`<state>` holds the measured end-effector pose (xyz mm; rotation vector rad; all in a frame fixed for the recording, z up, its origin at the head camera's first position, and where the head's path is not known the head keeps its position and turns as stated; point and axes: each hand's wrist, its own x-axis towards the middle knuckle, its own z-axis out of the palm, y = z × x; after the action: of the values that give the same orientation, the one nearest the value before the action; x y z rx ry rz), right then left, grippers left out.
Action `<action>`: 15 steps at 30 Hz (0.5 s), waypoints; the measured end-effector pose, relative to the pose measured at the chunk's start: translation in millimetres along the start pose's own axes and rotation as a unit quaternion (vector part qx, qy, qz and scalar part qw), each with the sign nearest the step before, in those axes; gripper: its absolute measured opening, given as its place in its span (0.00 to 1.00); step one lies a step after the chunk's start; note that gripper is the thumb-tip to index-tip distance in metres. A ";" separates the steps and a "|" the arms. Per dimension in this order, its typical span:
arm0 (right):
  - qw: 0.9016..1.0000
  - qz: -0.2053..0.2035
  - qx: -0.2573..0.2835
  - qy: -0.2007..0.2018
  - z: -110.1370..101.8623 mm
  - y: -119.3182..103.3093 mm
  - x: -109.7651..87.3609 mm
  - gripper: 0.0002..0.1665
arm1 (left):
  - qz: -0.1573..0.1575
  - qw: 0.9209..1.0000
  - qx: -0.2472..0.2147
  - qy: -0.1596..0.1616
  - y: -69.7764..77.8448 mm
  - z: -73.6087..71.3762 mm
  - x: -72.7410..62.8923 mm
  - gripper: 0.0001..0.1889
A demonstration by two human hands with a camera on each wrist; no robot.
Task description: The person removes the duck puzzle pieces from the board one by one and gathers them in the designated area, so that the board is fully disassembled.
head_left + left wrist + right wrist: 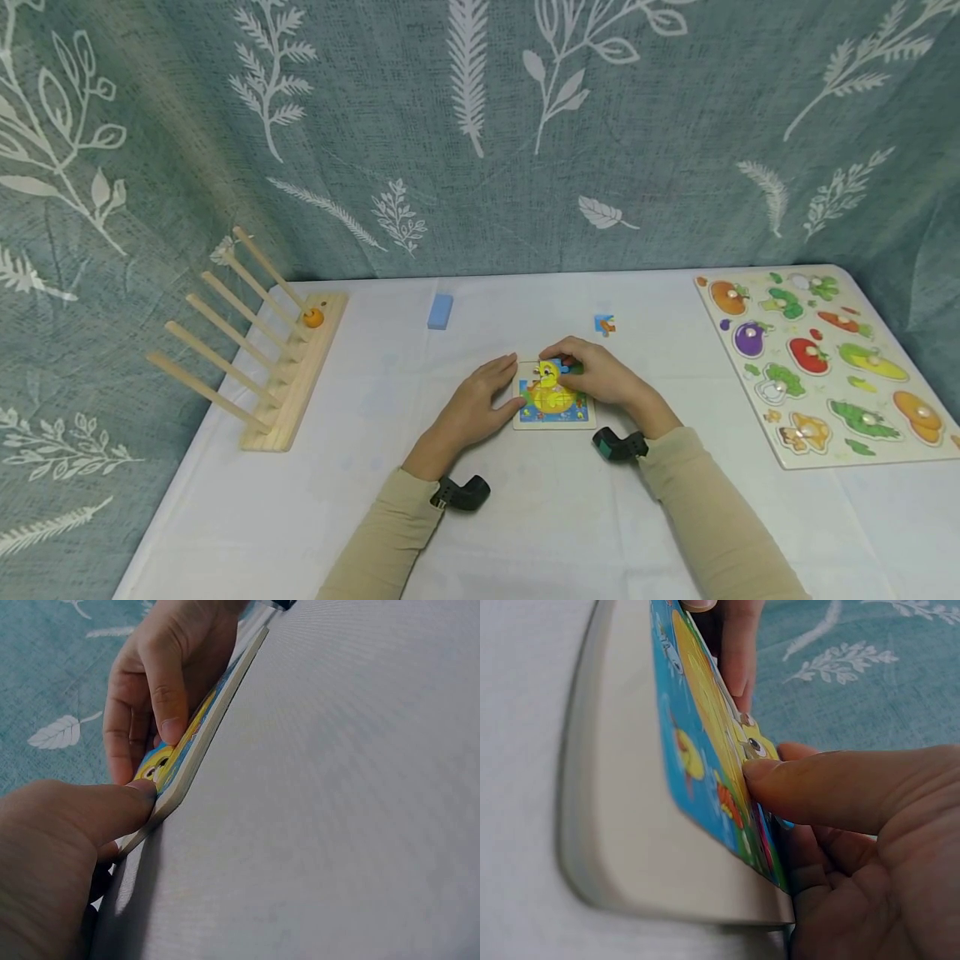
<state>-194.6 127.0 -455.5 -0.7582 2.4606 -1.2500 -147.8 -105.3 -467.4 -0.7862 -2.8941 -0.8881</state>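
Observation:
A small wooden puzzle board (555, 421) with a yellow duck picture on blue lies flat on the table between both hands. My left hand (474, 408) holds its left side, the thumb on the picture and the fingers along the edge. My right hand (600, 373) pinches a puzzle piece (550, 372) showing the duck's yellow head, at the upper part of the board. In the right wrist view the thumb (810, 780) presses near the duck's eye; the other fingers are partly hidden behind the piece. Beyond the board lies a loose blue puzzle piece (604, 324).
At left stands a wooden peg rack (300, 375) with tall slanting pegs and an orange bead (312, 317). A light blue block (440, 312) lies at the back. A large vegetable puzzle board (817, 392) occupies the right side. A patterned curtain (480, 192) hangs behind the table.

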 end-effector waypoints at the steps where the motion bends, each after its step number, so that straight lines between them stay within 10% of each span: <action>1: 1.000 -0.002 -0.004 0.001 -0.1 0.4 0.1 0.21 | 0.000 1.000 0.000 -0.001 0.0 -0.2 -0.1 0.31; 15: 1.000 -0.002 -0.001 0.003 -0.9 2.0 0.0 0.21 | -0.003 1.000 -0.001 -0.001 0.3 -0.5 -0.5 0.32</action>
<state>-195.7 128.6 -456.6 -0.7618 2.4670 -1.2541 -147.3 -105.6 -466.9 -0.7799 -2.8996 -0.8916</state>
